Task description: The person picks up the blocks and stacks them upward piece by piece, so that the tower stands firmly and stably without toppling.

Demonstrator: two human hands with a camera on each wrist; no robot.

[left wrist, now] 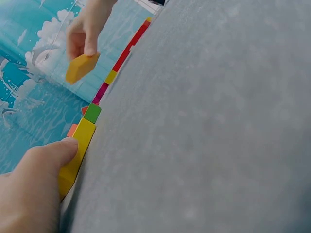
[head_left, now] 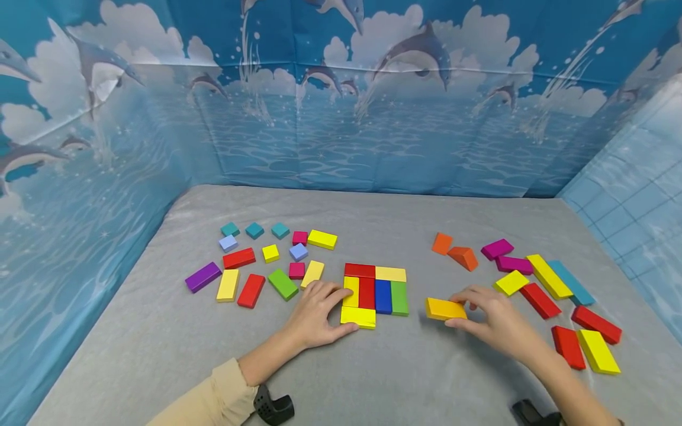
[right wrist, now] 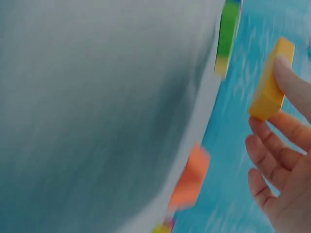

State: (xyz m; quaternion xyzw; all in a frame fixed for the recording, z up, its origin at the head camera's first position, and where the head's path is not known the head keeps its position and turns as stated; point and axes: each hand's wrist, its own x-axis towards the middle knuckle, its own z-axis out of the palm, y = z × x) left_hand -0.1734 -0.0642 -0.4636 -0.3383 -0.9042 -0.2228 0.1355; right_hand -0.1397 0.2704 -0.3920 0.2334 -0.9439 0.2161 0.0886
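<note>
A flat rectangle of blocks lies mid-table, with red, cream, blue and green pieces packed side by side. My left hand rests at its left side. The index fingertip touches the upright yellow block, while the thumb presses the near edge of the front yellow block, as the left wrist view also shows. To the right of the rectangle, my right hand pinches an orange-yellow block between thumb and fingers, held above the table with a shadow below.
Scattered on the left are several loose blocks, among them a purple one, a green one and small teal ones. On the right lie orange triangular blocks, a long blue block and red and yellow blocks.
</note>
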